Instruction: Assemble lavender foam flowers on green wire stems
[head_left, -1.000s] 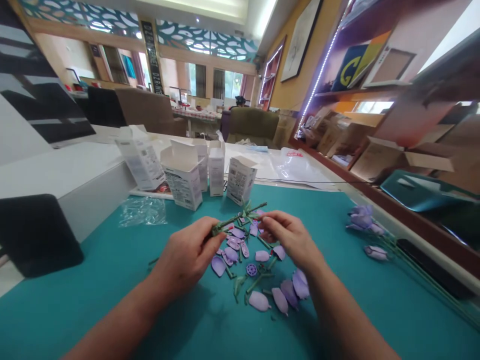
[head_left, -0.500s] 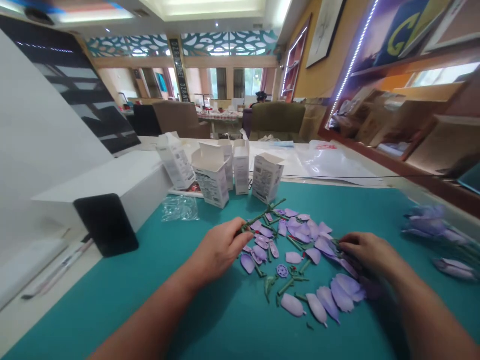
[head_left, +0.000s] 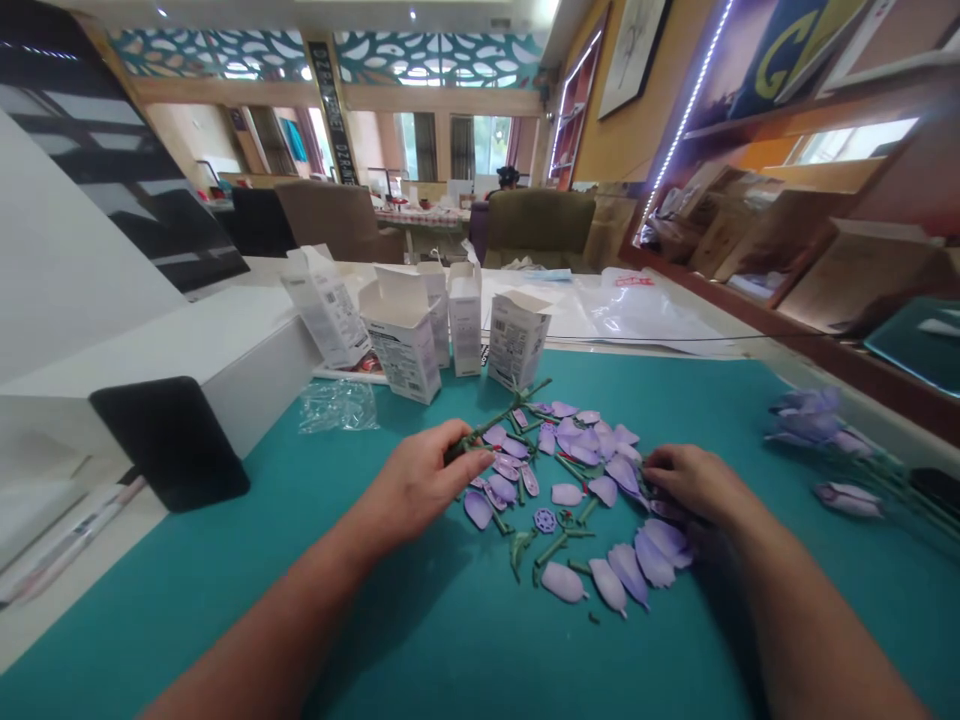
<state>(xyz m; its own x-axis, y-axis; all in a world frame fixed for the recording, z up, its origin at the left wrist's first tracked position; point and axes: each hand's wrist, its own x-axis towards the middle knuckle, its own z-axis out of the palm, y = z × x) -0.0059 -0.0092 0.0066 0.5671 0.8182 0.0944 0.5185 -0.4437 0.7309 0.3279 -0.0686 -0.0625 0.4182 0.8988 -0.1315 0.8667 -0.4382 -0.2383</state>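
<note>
My left hand (head_left: 426,472) is closed around a green plastic flower stem (head_left: 499,418), whose thin tip points away and to the right. Loose lilac petals (head_left: 581,440) and short green stem pieces (head_left: 551,548) lie spread between my hands on the teal mat (head_left: 420,620). A round lilac spoked piece (head_left: 545,520) rests among them. At the right side of the spread, the fingers of my right hand (head_left: 694,482) are pinched together low over the petals. What sits between those fingertips is too small and hidden to name.
Several opened white cartons (head_left: 405,345) stand behind the parts, beside crumpled clear plastic (head_left: 337,405). A black phone-like slab (head_left: 171,442) leans against a white box (head_left: 262,350) on the left. Lilac flowers with stems (head_left: 814,420) lie to the right. Chairs stand beyond the table.
The camera view has shifted, so the whole scene sits a little further left and higher. Both hands keep about the same places over the parts; the left still holds the stem.
</note>
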